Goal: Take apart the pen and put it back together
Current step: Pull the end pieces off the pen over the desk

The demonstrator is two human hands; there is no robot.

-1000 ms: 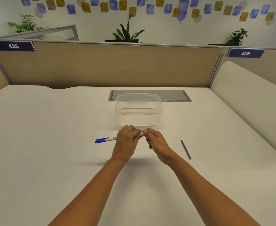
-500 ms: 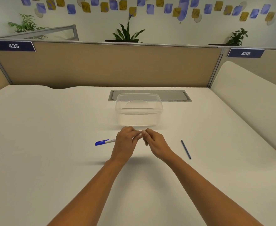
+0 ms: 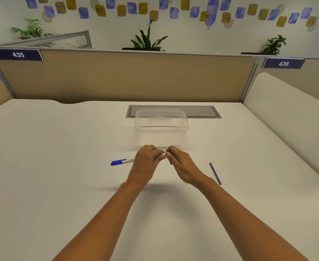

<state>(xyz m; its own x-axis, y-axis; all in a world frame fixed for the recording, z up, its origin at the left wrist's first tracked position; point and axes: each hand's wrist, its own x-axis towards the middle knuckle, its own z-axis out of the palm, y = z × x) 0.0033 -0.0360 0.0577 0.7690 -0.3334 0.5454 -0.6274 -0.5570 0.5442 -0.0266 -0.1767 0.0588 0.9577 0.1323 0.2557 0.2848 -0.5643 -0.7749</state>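
A white pen barrel with a blue cap point(image 3: 121, 162) sticks out leftward from my left hand point(image 3: 147, 162), which is closed around its right part. My right hand point(image 3: 181, 166) pinches the barrel's right end, thumb and finger touching the tip of the white tube; what it grips there is too small to tell. Both hands hover just above the white desk point(image 3: 60, 185), fingertips meeting. A thin dark blue ink refill point(image 3: 215, 173) lies loose on the desk to the right of my right wrist.
A clear plastic container point(image 3: 161, 127) stands just beyond my hands. Behind it a grey cable hatch point(image 3: 202, 111) is set into the desk. A beige partition point(image 3: 128, 76) closes the back; a second desk panel point(image 3: 290, 113) rises on the right.
The hands stayed together at the pen's right end, drifting only slightly. The pen and refill have not shifted.
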